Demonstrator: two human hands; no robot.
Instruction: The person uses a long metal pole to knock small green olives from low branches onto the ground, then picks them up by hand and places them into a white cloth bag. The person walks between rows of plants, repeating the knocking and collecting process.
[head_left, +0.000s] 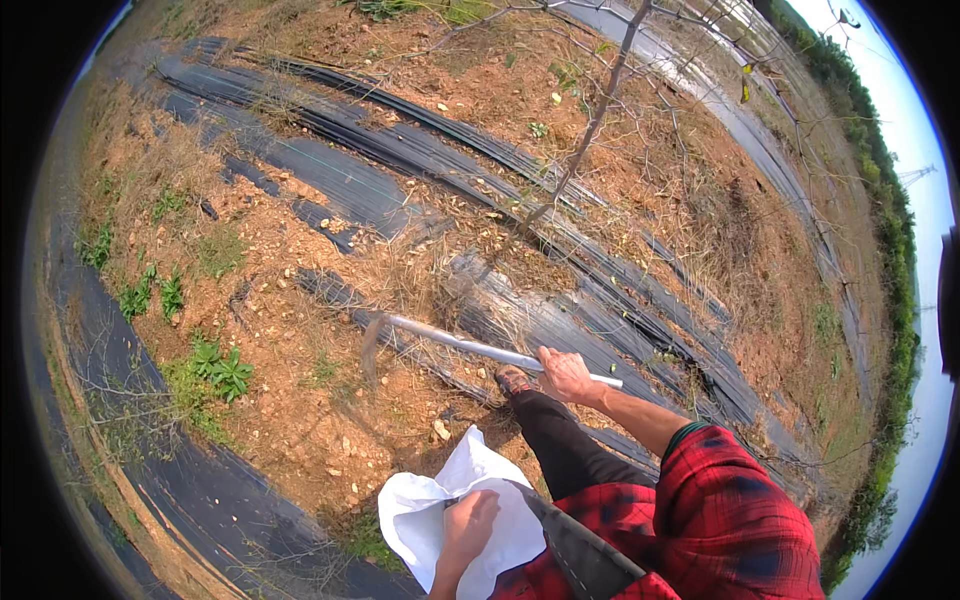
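My right hand (566, 373) grips a pale, pole-like metal handle (465, 344) near its near end. At the far end a brownish, motion-blurred head, like a hoe's blade (370, 351), hangs over the stony soil. Close to my body, my left hand (471, 521) is closed at the mouth of a white bag (414, 510); a small dark part shows by its fingers, and the fingertips are partly hidden. A dark grey strap or cloth band (581, 551) runs beside the bag. My shoe (513, 380) is just below the handle.
Torn black weed-barrier fabric (330, 169) lies in folded strips over reddish, stony soil. A thin, bare tree trunk (592, 124) with thorny-looking branches rises ahead. Leafy green weeds (225, 371) grow at left, beside another black fabric strip (195, 480). Dry grass surrounds the trunk's base.
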